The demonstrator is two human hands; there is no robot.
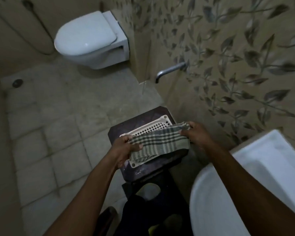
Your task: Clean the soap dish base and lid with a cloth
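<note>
Left grip (126,148): pinching the cloth (160,142) at its left end, fingers curled
Right grip (195,133): pinching the right end, the cloth hanging stretched between
Soap dish piece (154,126): white lattice lying flat on the dark stool (144,171), half under the cloth, reaching near the stool's edges
Open room: floor (58,125) spreading leftward
Crowding: sink (220,193) and leaf-patterned wall (228,74) closing in on the right; tap (169,70) and toilet (87,36) standing well beyond
</note>
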